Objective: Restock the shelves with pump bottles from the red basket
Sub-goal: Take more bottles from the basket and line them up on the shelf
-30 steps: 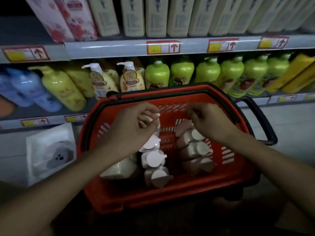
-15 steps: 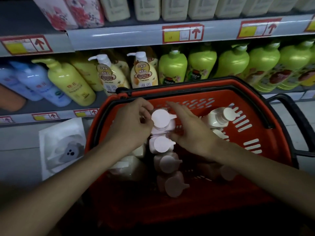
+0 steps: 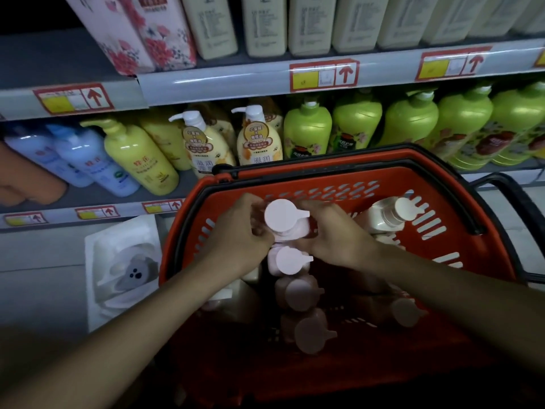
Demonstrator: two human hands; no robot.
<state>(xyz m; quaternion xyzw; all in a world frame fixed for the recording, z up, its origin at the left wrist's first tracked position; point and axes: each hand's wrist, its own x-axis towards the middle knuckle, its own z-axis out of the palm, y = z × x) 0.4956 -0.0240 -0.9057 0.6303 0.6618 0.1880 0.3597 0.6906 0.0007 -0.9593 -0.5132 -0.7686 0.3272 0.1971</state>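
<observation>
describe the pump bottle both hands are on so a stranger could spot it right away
Start at the red plastic basket below the shelf of green bottles. A column of pale pink pump bottles runs down its middle. The one meant is the farthest pale pink pump bottle, nearest the shelf: it alone sits higher than the rest, clasped between the left hand and right hand.

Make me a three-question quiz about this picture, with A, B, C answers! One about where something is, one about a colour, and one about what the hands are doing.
1. Where are the pink-capped pump bottles?
A. floor
B. red basket
C. top shelf

2. What colour are the shelf bottles right behind the basket's right half?
A. green
B. black
C. purple

3. What are the hands doing?
A. resting empty
B. holding one bottle together
C. pointing at a tag

Answers: 1 B, they stand in a row inside it. 2 A, the green bottles line that shelf. 3 B, the left hand and right hand clasp the raised bottle.
</observation>
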